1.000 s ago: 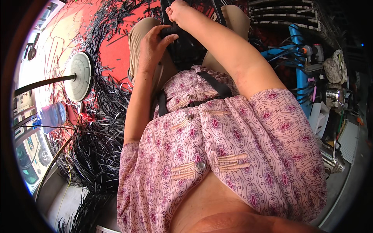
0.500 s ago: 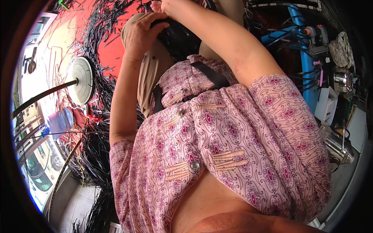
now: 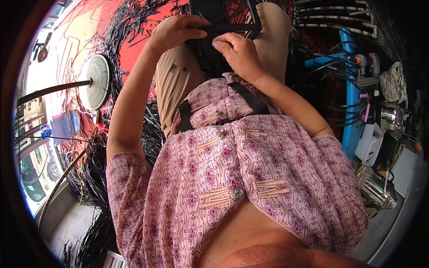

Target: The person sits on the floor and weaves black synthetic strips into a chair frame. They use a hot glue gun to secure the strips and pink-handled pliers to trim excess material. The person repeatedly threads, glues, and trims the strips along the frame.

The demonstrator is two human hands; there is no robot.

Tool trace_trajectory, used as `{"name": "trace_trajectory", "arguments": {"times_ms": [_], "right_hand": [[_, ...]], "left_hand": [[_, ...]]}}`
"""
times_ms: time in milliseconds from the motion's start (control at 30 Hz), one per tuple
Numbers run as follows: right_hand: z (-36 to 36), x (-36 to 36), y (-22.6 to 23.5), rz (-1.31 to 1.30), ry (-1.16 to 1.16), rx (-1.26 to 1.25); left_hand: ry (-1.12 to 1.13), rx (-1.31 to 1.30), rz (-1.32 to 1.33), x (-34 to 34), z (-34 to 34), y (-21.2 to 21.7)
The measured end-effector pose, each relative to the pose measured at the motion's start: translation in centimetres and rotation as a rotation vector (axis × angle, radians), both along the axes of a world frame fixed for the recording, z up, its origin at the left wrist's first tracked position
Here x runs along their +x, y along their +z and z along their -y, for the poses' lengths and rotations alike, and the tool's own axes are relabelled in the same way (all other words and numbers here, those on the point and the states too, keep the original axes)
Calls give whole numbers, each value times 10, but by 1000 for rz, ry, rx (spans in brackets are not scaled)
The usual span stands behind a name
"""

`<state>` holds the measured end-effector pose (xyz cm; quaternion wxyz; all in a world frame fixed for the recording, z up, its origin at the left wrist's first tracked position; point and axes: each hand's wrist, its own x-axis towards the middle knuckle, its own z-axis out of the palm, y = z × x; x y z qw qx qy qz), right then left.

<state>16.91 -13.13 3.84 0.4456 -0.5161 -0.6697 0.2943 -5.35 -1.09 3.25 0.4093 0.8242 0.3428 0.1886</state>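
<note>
Between my knees stands a black, square-rimmed basket-like frame (image 3: pixel 223 28), partly cut off by the top of the picture; its lower part is dark and hard to make out. My left hand (image 3: pixel 176 32) is closed at its near left corner, thumb and fingers pinching the near edge. Just right of it, my right hand (image 3: pixel 242 56) is bent in a pinch by the same near side, thumb and forefinger together. Whatever lies in that pinch is too small or dark to see. The fingertips of both hands are close together but apart.
Loose black strips (image 3: pixel 114 44) litter the red floor (image 3: pixel 138 62) and bunch at left. A round grey base with a pole (image 3: pixel 95 82) and a water jug (image 3: pixel 66 127) stand there. At right are a blue bar (image 3: pixel 353 107), tools and a steel flask (image 3: pixel 375 187).
My right hand has drawn back from the far upper left to the frame's near side. The black frame now shows more fully between my knees. My left hand has moved slightly onto its edge.
</note>
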Motion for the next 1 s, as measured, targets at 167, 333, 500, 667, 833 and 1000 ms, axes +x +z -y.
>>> {"name": "trace_trajectory", "arguments": {"times_ms": [167,333,500,667,833,1000], "right_hand": [[-12,-7,-34,281,56,-105],[-14,-13,-14,-76,203,-399],[-9,-16,17,-367,204,-689],[-20,-10,32,-360,252,-681],[-45,1,49,-98,72,-138],[-77,2,48,108,196,-180]], "left_hand": [[3,-109,85,0,3,-3],[-19,213,11,-7,22,11],[246,440,75,10,61,6],[307,534,117,12,46,-10],[285,637,158,19,38,5],[331,291,37,19,40,17]]}}
